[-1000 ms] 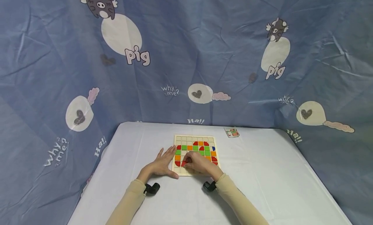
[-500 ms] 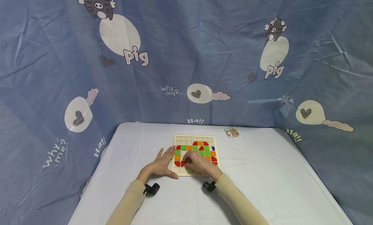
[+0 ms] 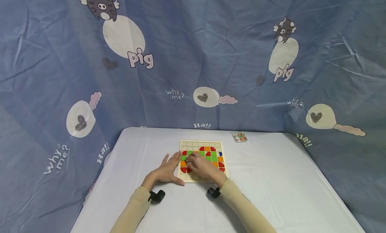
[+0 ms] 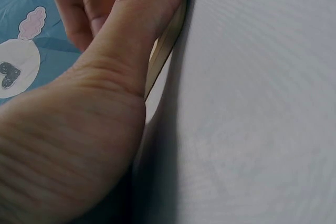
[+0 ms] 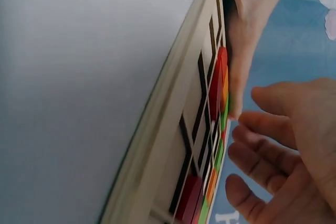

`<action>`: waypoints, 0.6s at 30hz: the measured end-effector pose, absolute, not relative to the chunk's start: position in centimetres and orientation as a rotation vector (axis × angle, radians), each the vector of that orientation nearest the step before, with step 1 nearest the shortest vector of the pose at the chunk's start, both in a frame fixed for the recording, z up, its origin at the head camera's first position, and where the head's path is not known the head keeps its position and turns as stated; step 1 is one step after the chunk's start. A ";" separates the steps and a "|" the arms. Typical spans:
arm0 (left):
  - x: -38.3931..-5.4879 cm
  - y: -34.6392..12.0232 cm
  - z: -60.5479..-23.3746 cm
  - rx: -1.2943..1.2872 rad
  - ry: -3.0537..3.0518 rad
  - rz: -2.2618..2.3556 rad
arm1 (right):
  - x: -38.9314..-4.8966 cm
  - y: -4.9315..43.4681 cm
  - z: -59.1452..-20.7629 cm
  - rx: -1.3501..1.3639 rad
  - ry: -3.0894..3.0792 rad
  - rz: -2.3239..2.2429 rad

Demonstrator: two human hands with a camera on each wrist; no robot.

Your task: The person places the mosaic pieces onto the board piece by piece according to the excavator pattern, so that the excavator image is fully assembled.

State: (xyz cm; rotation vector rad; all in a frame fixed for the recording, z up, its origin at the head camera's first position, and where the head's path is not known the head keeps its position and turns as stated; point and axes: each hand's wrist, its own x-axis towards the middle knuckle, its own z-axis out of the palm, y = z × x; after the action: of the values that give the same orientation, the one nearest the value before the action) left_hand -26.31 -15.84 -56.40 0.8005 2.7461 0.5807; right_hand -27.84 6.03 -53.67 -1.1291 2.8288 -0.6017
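A pale wooden grid board (image 3: 188, 144) lies on the white table, with red (image 3: 183, 170), green (image 3: 214, 158) and orange (image 3: 220, 159) pieces set in its cells. My left hand (image 3: 166, 169) rests along the board's left side, fingers spread, fingertips at its edge. In the left wrist view, its thumb (image 4: 152, 9) lies against the board's side. My right hand (image 3: 202, 167) hovers over the left middle of the board, hiding some cells. The right wrist view shows its fingers (image 5: 262, 127) loosely bent above the pieces, thumb and forefinger apart with nothing between them.
A small blue piece (image 3: 220, 154) sits in a cell near the board's right edge. A printed pattern card (image 3: 240, 137) lies on the table beyond the board's far right corner. A blue patterned cloth (image 3: 181, 58) hangs behind the table.
My right hand has risen from the red pieces in the lower left of the board and shifted slightly away and left; its fingers have loosened. My left hand has stayed in place.
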 end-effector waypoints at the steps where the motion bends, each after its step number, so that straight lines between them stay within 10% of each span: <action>1: -26.3 -15.8 -56.4 0.801 2.746 0.584 | -27.8 5.8 -53.7 -1.161 2.846 -0.549; 18: -26.5 -15.8 -56.6 0.812 2.735 0.578 | -28.5 4.2 -54.0 -1.171 2.991 -0.265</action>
State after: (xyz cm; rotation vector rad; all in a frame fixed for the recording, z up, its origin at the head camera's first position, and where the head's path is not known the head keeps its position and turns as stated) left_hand -26.53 -15.85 -56.57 0.8122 2.7347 0.5776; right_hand -28.55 4.25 -54.04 -1.1706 2.9914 -0.2651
